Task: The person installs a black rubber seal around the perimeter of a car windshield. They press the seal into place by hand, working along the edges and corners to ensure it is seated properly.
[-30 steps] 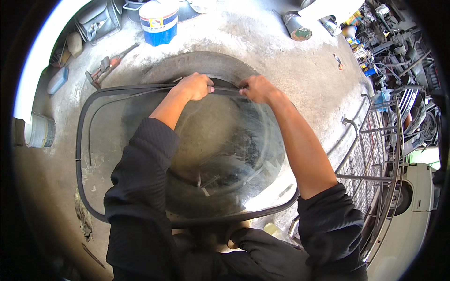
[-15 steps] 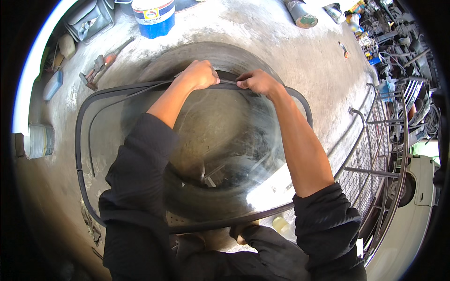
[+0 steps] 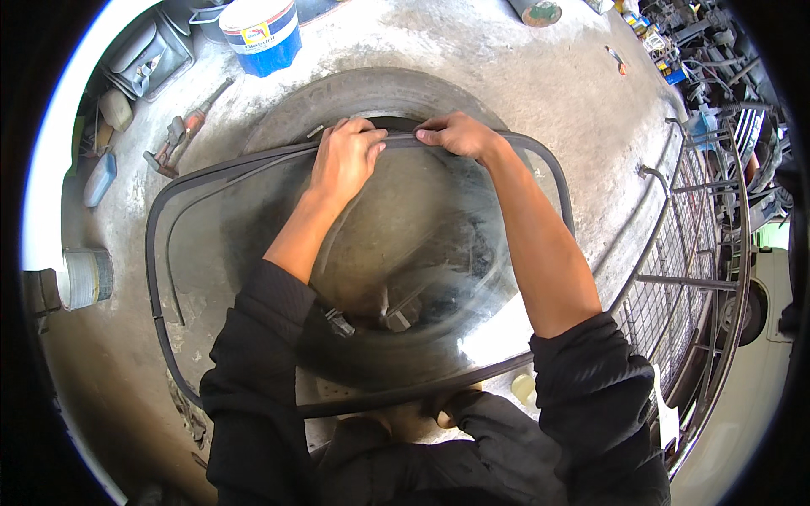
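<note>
A large window glass [image 3: 422, 194] with rounded corners lies across a tyre [image 3: 363, 88], which also shows through the pane. Black rubber seal [image 3: 152, 244] runs around the glass edge. At the far edge, my left hand [image 3: 342, 164] is closed with its fingers curled over the seal. Just to its right, my right hand [image 3: 458, 135] pinches the same rubber between thumb and fingers. From the far edge near my left hand, a thin black strip [image 3: 175, 253] curves down over the left part of the pane.
A blue and white bucket [image 3: 263, 38] stands at the far left, near an orange and grey tool [image 3: 181, 135]. A white tub [image 3: 89, 278] is at the left. To the right are a metal mesh rack [image 3: 675, 270], piled vehicle parts [image 3: 717, 76] and a pale vehicle [image 3: 764, 354].
My left hand has moved slightly left along the far edge, and its wrist is turned more upright. My right hand still pinches the rubber. The whole view has shifted a little.
</note>
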`<state>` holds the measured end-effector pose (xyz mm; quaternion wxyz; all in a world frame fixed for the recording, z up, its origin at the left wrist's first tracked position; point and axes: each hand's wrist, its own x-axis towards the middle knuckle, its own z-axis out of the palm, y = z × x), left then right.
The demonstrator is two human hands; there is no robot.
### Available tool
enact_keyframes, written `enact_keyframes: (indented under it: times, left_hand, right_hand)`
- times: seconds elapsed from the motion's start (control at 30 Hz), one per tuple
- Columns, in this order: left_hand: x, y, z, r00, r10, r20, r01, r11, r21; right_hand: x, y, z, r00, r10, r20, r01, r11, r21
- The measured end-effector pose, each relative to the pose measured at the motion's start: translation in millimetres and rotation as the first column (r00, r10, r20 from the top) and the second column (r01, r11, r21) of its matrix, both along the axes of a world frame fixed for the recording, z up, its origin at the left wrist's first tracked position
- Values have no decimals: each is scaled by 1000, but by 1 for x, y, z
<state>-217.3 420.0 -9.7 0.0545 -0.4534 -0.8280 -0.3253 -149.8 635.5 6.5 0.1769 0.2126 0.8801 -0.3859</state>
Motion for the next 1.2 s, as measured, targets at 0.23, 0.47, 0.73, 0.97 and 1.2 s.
enact_keyframes:
  times: [0.23,0.47,0.73,0.97,1.2]
  left_hand:
    - [-18,26,35,911,133,391,20,931,-364]
    - [-20,50,48,891,306,335,-74,826,-558]
    - [-33,39,31,887,226,404,-17,888,-459]
    - [-39,32,28,825,206,526,41,907,-420]
    - [-41,32,27,803,189,565,184,824,-537]
  right_hand:
    - [-1,-6,-4,1000,-15,20,13,994,107]
    - [-5,-21,8,981,-183,61,170,971,168]
    - [-14,-20,3,974,-193,114,172,970,173]
    - [-2,-11,1,999,-24,29,20,988,151]
    - [-9,-5,11,996,21,83,-22,1000,12]
